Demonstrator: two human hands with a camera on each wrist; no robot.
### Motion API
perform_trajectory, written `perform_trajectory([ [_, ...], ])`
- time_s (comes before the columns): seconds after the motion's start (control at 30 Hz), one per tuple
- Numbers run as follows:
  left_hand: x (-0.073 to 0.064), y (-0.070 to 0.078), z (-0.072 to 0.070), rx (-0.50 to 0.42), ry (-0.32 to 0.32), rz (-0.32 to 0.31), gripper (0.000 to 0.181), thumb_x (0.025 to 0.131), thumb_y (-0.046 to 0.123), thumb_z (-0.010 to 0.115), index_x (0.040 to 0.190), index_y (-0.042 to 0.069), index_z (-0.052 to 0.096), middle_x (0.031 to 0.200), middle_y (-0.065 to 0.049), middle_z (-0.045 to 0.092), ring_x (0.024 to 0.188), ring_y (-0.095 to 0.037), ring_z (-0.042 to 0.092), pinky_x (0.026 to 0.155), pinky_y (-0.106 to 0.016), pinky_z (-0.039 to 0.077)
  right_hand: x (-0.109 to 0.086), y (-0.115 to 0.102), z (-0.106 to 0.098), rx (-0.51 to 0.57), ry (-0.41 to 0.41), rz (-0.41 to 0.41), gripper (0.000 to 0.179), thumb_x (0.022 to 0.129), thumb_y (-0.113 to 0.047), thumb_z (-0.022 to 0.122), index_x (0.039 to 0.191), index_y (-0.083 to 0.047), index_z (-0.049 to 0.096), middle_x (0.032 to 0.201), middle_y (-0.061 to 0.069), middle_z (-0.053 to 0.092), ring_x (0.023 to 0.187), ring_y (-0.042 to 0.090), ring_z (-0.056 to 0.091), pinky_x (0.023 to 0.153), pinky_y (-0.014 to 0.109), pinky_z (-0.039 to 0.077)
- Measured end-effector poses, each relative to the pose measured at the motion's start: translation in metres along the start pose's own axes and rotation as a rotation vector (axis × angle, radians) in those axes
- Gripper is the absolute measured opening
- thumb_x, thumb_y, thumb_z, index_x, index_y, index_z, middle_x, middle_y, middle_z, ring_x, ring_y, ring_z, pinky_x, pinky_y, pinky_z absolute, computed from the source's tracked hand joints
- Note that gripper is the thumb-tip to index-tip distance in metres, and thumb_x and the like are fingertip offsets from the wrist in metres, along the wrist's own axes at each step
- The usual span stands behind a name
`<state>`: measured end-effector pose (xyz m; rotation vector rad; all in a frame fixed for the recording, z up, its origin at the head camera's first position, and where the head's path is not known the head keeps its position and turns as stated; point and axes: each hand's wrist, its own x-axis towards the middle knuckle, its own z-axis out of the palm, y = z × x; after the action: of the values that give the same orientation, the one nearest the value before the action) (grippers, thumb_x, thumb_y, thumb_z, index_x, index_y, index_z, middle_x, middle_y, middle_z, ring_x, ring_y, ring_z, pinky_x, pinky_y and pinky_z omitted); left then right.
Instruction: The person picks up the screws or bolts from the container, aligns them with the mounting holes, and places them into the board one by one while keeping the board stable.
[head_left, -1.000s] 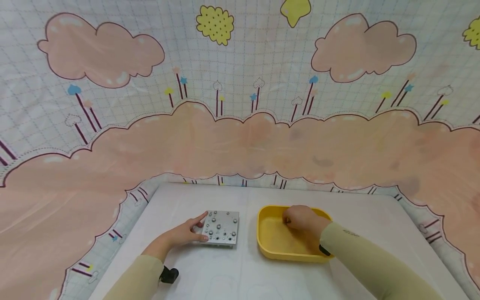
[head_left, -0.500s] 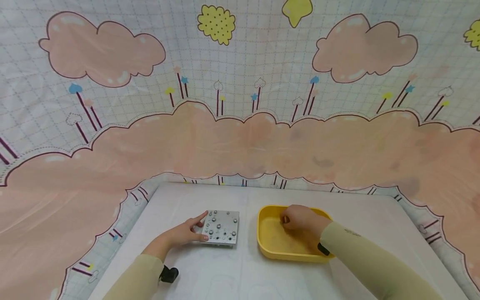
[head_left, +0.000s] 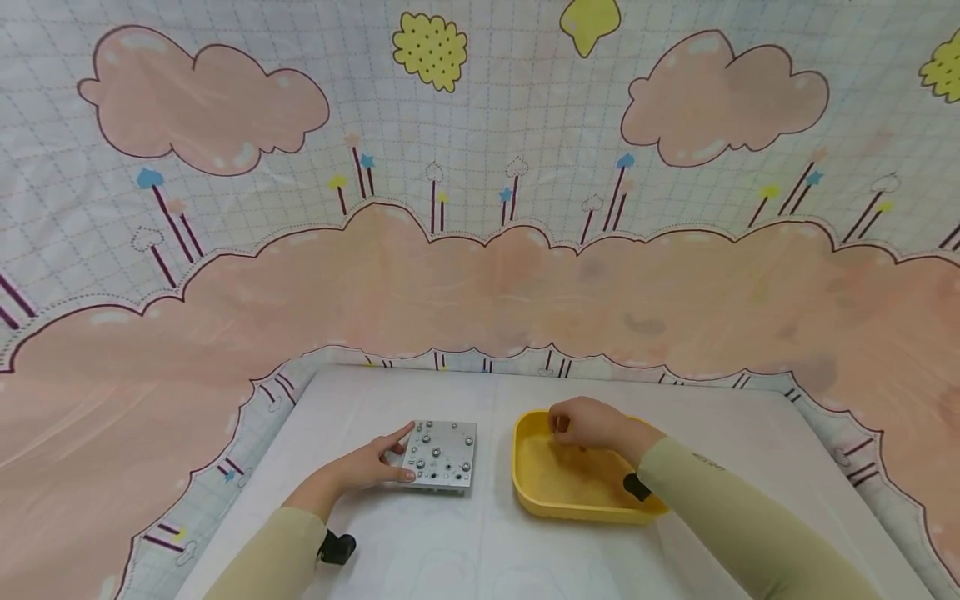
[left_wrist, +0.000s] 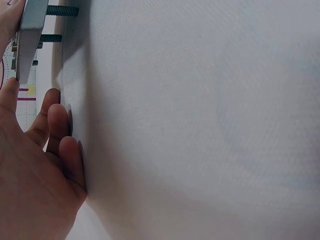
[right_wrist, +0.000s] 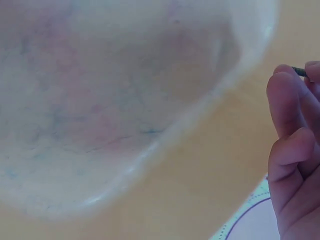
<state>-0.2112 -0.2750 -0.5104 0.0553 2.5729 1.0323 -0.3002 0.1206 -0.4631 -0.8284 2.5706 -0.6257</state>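
Observation:
A square silver metal plate [head_left: 441,454] with several screws set in it sits left of centre. My left hand [head_left: 362,467] grips its left edge between thumb and index finger; the other fingers rest by the white surface in the left wrist view. Threaded screw shanks [left_wrist: 62,10] stick out beneath the plate. Over the back left of a yellow tray [head_left: 581,510], my right hand [head_left: 588,422] pinches a small dark screw [right_wrist: 299,72] between its fingertips. Only part of its threaded shank shows; the fingers hide the rest.
The white table [head_left: 390,550] runs in front of and between the plate and the tray. Behind it hangs a patterned cloth [head_left: 480,292] with pink clouds. The tray's raised wall lies below the right forearm.
My right hand has risen from inside the tray and shifted left and back toward its rim, pinching the screw. The left hand and the plate have stayed in place.

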Motion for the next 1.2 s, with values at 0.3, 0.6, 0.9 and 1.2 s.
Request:
perform_trajectory([
  [0.3,0.001,-0.005,-0.001,0.005,-0.005,-0.005,0.098,0.079,0.043,0.082,0.158,0.028,0.025,0.131,-0.006,0.048,0.104,-0.024,0.046,0.094,-0.052,0.037,0.008,-0.017,-0.003,0.141,0.034,-0.067,0.008,0.093,-0.013,0.070,0.101,-0.013,0.070,0.087,-0.004,0.064,0.065,0.016,0.058,0.062,0.031,0.051],
  [0.6,0.001,-0.002,-0.001,0.001,0.000,-0.006,0.098,0.079,0.042,0.082,0.158,0.028,0.026,0.131,-0.007,0.048,0.104,-0.024,0.046,0.093,-0.051,0.037,0.029,-0.052,0.007,0.216,0.012,-0.082,0.012,0.092,-0.024,0.072,0.101,-0.017,0.075,0.087,-0.006,0.064,0.077,0.016,0.059,0.070,0.029,0.050],
  [0.9,0.003,0.001,0.001,0.010,-0.006,-0.014,0.098,0.079,0.042,0.082,0.158,0.027,0.026,0.133,-0.009,0.048,0.103,-0.023,0.047,0.092,-0.051,0.038,0.051,-0.094,0.024,0.210,-0.044,-0.136,0.009,0.091,-0.024,0.073,0.098,-0.021,0.077,0.088,-0.009,0.065,0.086,0.014,0.057,0.075,0.028,0.048],
  [1.2,0.004,0.001,-0.001,0.011,-0.034,0.006,0.099,0.080,0.043,0.081,0.159,0.025,0.023,0.133,-0.010,0.048,0.102,-0.023,0.047,0.090,-0.048,0.039,0.067,-0.112,0.043,0.150,-0.086,-0.140,0.006,0.091,-0.021,0.073,0.091,-0.027,0.076,0.086,-0.011,0.065,0.086,0.011,0.054,0.078,0.026,0.046],
])
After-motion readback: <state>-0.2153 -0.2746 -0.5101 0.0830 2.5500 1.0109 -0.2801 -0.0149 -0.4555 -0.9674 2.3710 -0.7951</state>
